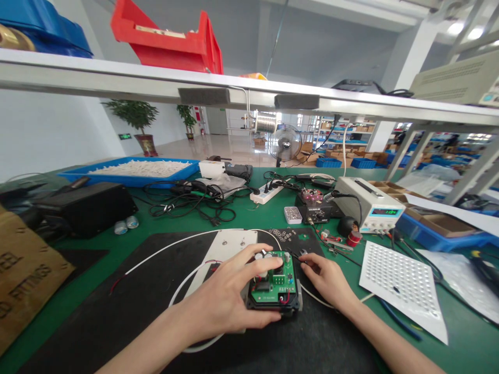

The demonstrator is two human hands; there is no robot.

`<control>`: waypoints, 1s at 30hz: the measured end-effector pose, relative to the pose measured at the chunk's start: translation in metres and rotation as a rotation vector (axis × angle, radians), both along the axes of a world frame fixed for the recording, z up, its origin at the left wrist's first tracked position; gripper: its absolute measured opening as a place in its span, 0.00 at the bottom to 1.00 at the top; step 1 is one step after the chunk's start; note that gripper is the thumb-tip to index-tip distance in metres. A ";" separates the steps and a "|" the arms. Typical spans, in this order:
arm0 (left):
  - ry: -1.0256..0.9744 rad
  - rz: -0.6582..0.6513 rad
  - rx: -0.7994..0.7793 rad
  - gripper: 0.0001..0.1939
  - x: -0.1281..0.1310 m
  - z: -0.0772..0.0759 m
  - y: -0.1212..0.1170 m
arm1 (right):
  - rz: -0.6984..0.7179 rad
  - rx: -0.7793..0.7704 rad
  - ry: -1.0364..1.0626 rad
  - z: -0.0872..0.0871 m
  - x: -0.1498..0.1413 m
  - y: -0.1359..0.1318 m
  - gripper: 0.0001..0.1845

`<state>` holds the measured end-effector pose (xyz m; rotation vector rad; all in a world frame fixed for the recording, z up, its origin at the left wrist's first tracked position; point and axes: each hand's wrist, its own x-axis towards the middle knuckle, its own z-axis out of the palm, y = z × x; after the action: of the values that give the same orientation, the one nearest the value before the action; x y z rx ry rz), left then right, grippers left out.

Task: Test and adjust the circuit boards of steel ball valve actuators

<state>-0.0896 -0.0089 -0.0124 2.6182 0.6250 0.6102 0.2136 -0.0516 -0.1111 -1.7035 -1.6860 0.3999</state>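
Observation:
My left hand (222, 291) is wrapped round a black housing with a green circuit board (278, 291) in its top. The fingertips lie over the board's upper parts and the thumb is against the near side. Round capacitors, a white connector and a small red wire show on the board. Just right of the housing, my right hand (325, 278) is closed in a pinch by a thin dark tool (303, 253) whose kind I cannot make out; the fingers hide the grip. A white cable (175, 240) curves behind both hands, ending in a red wire at the left.
The black mat (148, 311) bears a beige plate (210, 249) and loose metal rings (283, 235). To the right are a white sheet of round dots (403, 285) and a power supply (370, 205). Tangled cables (195, 195) and a blue tray (132, 174) stand behind, under a shelf (249, 85).

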 end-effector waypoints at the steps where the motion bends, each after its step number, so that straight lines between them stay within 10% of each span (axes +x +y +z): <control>1: -0.003 -0.001 -0.001 0.41 0.000 0.000 0.000 | -0.001 0.001 0.000 0.000 0.000 0.000 0.14; 30: -0.016 0.000 0.036 0.41 0.000 -0.001 0.000 | -0.002 0.001 -0.012 -0.002 0.000 0.000 0.13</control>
<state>-0.0895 -0.0091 -0.0132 2.6441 0.6144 0.6472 0.2139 -0.0519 -0.1135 -1.7098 -1.6925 0.3886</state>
